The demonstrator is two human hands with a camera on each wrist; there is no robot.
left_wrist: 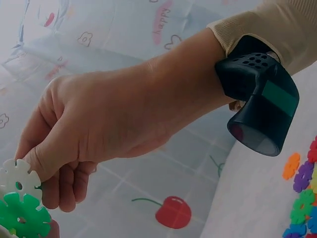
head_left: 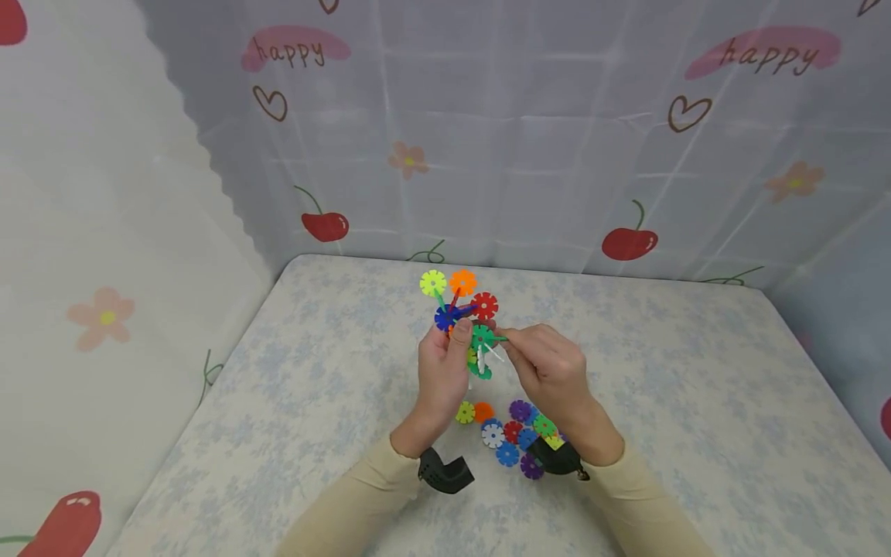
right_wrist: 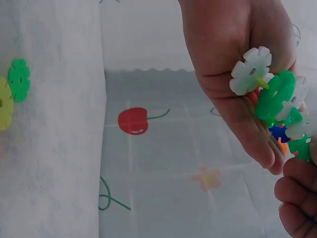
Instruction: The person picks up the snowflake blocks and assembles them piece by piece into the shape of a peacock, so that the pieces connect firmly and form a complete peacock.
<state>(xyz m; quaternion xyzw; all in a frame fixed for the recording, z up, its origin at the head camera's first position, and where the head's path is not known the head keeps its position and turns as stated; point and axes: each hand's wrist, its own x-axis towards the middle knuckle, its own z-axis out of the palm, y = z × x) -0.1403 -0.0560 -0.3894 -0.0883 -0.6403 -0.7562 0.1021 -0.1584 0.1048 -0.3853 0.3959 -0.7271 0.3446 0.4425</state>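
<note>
Disc cluster (head_left: 482, 337), partly behind left hand (head_left: 442, 367), inner joins unclear

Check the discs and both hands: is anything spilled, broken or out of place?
Nothing stands out. The left hand holds the joined discs, the right hand pinches a green piece, and the loose discs lie grouped on the table. I see no damage.

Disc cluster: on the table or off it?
Off: the left hand holds the cluster up; the left wrist view shows curtain behind it.
</note>
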